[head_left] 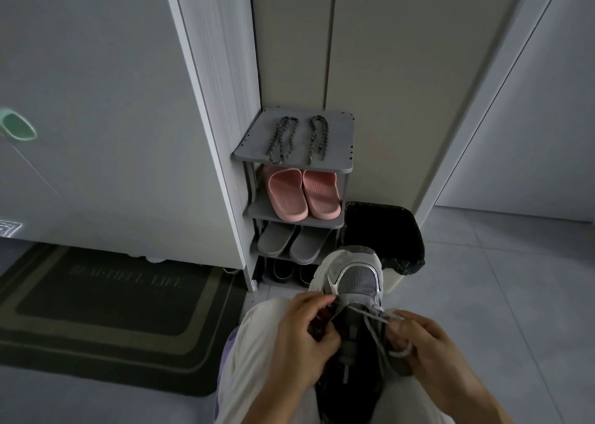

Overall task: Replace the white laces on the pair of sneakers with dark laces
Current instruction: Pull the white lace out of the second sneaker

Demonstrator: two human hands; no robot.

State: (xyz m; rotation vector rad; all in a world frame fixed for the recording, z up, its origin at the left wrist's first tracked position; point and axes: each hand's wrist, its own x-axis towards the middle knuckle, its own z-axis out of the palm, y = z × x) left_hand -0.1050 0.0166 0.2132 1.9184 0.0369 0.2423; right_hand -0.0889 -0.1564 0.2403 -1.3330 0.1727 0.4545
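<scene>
On the lap (257, 343), left hand (302, 343) grips sneaker (357, 282), right hand (431, 353) its lace (373, 333).

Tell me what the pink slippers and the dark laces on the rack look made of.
Pink slippers: likely moulded foam or rubber, matte, one seamless piece with ribbed footbeds. Dark laces: apparently braided textile cord, showing a twisted two-tone weave.

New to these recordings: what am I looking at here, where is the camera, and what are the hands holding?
No machine here: one camera on a person's head looks down at their own hands. A grey sneaker lies between their knees. The left hand grips its side near the eyelets; the right hand pinches its white lace. Ahead, two dark laces lie on the top shelf of a shoe rack, with pink slippers and grey slippers on lower shelves.
</scene>
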